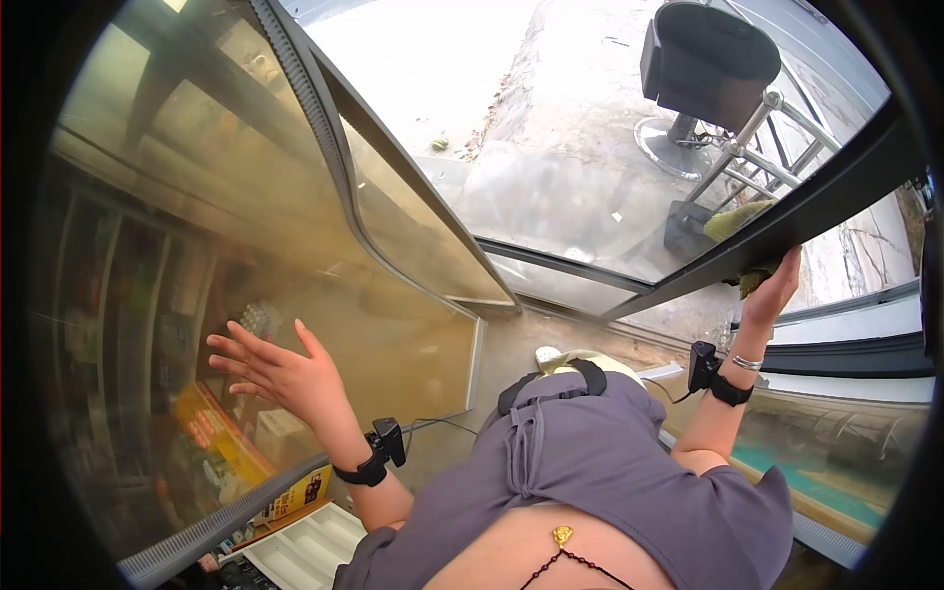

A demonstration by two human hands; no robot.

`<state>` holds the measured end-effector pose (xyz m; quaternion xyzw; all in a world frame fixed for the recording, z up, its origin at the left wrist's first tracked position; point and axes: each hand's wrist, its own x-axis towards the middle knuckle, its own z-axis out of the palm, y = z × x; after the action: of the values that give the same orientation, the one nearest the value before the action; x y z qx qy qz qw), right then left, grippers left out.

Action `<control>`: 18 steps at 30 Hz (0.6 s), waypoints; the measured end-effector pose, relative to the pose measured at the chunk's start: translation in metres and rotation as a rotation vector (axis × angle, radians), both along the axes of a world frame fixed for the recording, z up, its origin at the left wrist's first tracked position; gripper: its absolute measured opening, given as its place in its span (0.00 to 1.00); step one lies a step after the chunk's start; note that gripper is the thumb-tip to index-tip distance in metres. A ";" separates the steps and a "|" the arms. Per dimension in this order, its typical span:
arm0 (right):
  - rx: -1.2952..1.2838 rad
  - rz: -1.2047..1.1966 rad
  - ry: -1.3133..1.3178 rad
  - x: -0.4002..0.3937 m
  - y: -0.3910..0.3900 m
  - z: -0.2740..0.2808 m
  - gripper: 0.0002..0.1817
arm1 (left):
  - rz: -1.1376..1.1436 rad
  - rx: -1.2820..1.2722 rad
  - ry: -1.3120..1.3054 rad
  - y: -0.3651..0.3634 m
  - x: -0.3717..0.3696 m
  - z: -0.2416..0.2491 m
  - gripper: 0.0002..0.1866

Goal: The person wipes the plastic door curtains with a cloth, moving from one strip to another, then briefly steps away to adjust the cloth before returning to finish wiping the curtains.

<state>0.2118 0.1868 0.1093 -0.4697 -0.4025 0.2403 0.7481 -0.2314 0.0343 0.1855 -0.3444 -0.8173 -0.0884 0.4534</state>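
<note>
My left hand (280, 374) is raised with its fingers spread and nothing in it, in front of a large glass door panel (393, 344) edged with a grey ribbed gasket (300, 88). On the right, my right hand (774, 290) presses against the dark frame (728, 241) of another glass door. A crumpled green-brown cloth (754, 283) shows between the palm and this frame; most of it is hidden. A yellow-green patch (737, 219) appears at the glass just beyond the frame.
Boxed goods (221, 433) show through the left panel. A white ridged tray (305, 551) lies at the lower left. Outside the glass stand a black-seated stool (708, 59) and a metal railing (757, 133). Wrist devices with cables are on both my arms.
</note>
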 end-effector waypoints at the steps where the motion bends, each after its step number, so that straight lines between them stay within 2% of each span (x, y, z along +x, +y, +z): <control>1: -0.003 0.005 -0.003 -0.002 0.001 -0.002 0.27 | 0.005 -0.003 -0.003 0.000 0.001 0.000 0.39; 4: -0.027 0.119 -0.050 -0.009 0.006 -0.006 0.25 | -0.006 -0.009 -0.002 0.000 0.004 0.001 0.39; 6: -0.048 0.148 -0.239 -0.019 0.011 -0.006 0.23 | 0.014 -0.009 -0.005 -0.001 0.006 0.002 0.40; 7: -0.004 0.121 -0.245 -0.034 0.012 0.003 0.18 | 0.012 -0.013 -0.007 -0.002 0.005 0.002 0.40; 10: 0.131 0.104 -0.490 -0.054 0.020 0.011 0.15 | 0.054 -0.012 -0.002 -0.004 0.004 0.002 0.40; 12: 0.095 0.221 -0.455 -0.067 0.023 0.015 0.14 | 0.089 -0.022 0.004 -0.007 0.005 0.004 0.40; 18: 0.085 0.344 -0.478 -0.114 0.033 0.028 0.18 | 0.085 -0.036 -0.003 -0.011 0.006 0.008 0.40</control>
<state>0.0981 0.2194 0.1369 -0.4063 -0.6507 0.2290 0.5993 -0.2254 0.0235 0.1931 -0.3172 -0.8334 -0.0547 0.4493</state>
